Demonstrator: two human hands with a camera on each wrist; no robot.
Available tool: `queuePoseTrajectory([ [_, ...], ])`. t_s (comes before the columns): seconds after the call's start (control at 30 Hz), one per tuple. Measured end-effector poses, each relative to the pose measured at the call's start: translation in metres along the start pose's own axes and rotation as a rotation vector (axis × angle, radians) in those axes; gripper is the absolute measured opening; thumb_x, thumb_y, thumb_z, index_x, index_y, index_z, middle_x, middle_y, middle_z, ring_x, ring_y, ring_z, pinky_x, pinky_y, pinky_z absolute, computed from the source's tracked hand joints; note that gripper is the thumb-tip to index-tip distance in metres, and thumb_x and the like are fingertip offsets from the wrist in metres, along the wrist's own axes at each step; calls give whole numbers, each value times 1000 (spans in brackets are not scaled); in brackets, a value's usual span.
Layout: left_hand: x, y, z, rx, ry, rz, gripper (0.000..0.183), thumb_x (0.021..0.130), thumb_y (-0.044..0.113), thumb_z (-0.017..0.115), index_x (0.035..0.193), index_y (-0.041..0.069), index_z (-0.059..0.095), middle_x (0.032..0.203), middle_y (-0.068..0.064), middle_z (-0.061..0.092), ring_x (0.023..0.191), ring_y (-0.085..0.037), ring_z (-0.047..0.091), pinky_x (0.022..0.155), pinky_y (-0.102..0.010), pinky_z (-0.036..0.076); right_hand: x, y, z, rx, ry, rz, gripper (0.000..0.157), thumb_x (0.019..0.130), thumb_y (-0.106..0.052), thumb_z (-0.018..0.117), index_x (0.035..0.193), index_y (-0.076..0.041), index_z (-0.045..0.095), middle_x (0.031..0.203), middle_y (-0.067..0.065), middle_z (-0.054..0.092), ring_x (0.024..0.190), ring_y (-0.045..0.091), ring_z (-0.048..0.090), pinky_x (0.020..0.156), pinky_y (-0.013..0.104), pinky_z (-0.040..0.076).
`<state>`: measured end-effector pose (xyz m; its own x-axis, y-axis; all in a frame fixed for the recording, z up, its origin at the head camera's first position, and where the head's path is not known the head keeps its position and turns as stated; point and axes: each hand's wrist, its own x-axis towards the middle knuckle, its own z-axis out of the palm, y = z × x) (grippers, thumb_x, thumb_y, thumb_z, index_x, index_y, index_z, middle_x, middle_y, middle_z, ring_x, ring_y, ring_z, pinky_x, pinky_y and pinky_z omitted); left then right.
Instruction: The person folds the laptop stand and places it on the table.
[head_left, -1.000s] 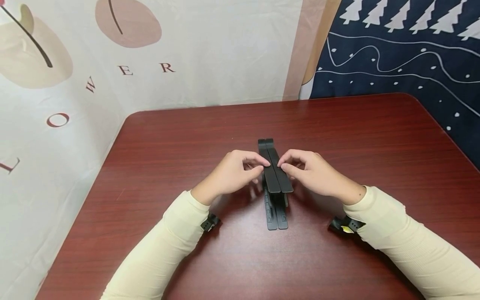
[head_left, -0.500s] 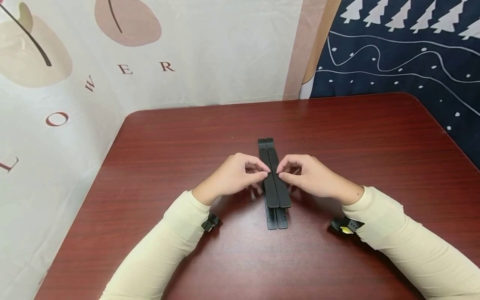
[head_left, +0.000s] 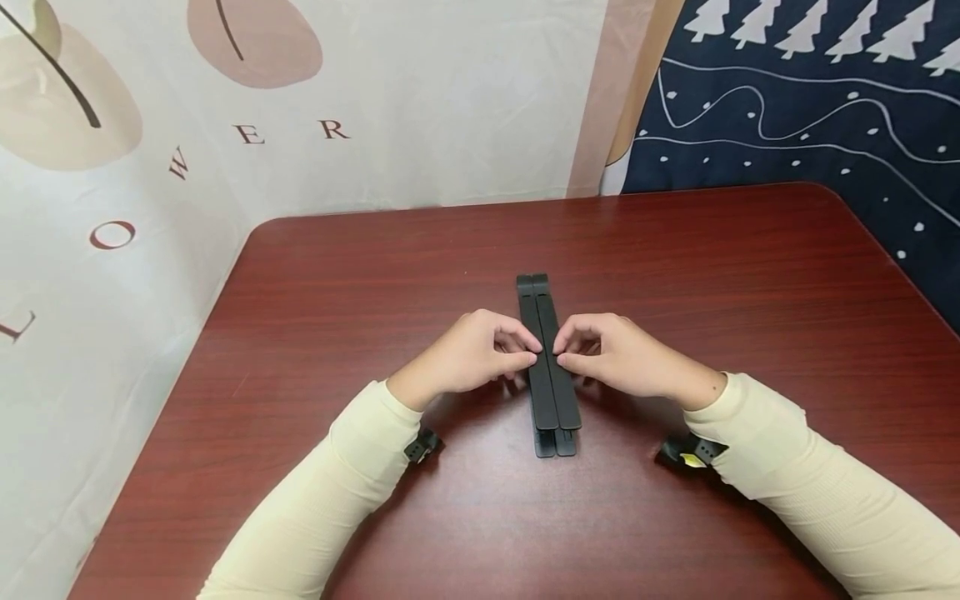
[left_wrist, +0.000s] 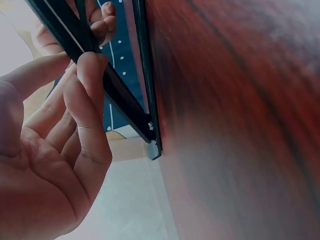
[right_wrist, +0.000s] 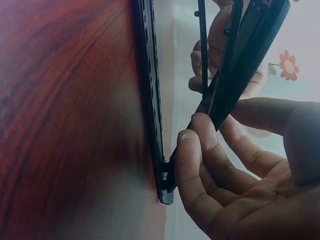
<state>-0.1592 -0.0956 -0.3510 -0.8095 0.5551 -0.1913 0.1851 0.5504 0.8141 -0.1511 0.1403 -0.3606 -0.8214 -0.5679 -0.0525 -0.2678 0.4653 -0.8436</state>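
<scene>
A black folding laptop stand [head_left: 553, 408] lies lengthwise on the table, its two long halves side by side. My left hand [head_left: 472, 354] pinches the left upper bar between thumb and fingers. From the other side, my right hand [head_left: 630, 357] pinches the right upper bar at about the same height. In the left wrist view the upper bar [left_wrist: 122, 95] slants up from a hinge at the far end, while the base bar lies along the tabletop. The right wrist view shows a thin support leg [right_wrist: 203, 47] between the upper bar and the base.
The reddish-brown wooden table [head_left: 360, 275] has rounded far corners. Behind it hang a pale printed cloth [head_left: 450, 100] and a dark blue cloth with white trees [head_left: 787, 117]. A black wrist device [head_left: 423, 446] sits below the left cuff, another [head_left: 690, 451] below the right.
The near end of the upper bars has dropped toward the base, so less of the base shows. Both hands have come slightly down and nearer with the bars, still pinching them.
</scene>
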Motion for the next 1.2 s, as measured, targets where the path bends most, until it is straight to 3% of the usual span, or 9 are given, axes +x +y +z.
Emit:
queuePoseTrajectory([
  [0.4,-3,2,-2,75,-58,-18,20,91,17,74,111,13,73,90,1,76,78,-9,73,77,-25,56,2,1,2,-56,-51,19,9,91,-7,69,97,-12,66,82,0,69,66,17,63,64,27,51],
  [0.7,-3,2,2,108,-79,-36,22,89,16,77,110,14,72,88,3,76,76,-9,73,75,-23,56,1,4,5,-119,-86,-3,14,90,-8,72,101,-14,66,84,-4,69,77,11,64,75,28,54],
  [0.87,-1,0,7,128,-105,-34,23,89,18,77,111,15,72,88,4,76,76,-5,71,74,-22,54,-3,7,5,-136,-105,-8,14,91,-9,71,102,-14,66,85,-5,69,78,10,64,75,27,53],
  [1.2,-3,2,5,195,-93,-9,22,90,19,76,111,15,72,86,6,76,73,-3,69,76,-23,54,-2,4,5,-162,-117,-22,12,94,-13,68,105,-16,67,88,-6,68,80,9,63,74,27,52],
])
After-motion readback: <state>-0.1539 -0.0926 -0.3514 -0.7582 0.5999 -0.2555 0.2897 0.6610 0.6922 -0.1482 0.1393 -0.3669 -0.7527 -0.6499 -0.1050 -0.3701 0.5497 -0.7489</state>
